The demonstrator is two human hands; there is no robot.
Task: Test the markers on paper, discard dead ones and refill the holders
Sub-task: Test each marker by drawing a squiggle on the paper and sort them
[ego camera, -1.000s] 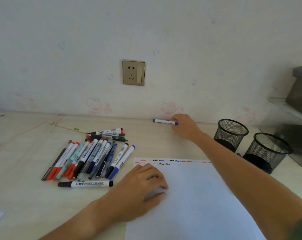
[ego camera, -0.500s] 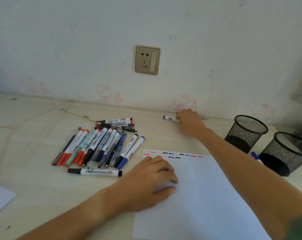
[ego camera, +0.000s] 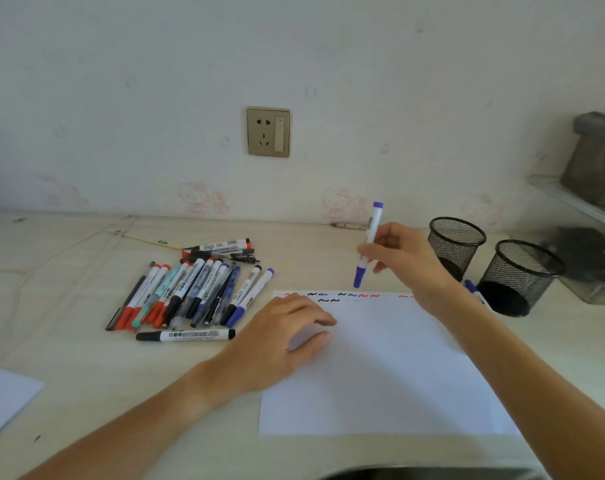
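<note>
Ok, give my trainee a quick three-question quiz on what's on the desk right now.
1. True or false: the blue marker in the right hand still has its cap on.
2. What does the left hand rest on?
A. the marker pile
B. the paper
C. a mesh holder
3. How many mesh holders stand right of the paper?

Key:
1. True
2. B
3. Two

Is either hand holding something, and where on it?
The right hand pinches a blue marker around mid-barrel, capped end down. The left hand just rests on the paper.
</note>
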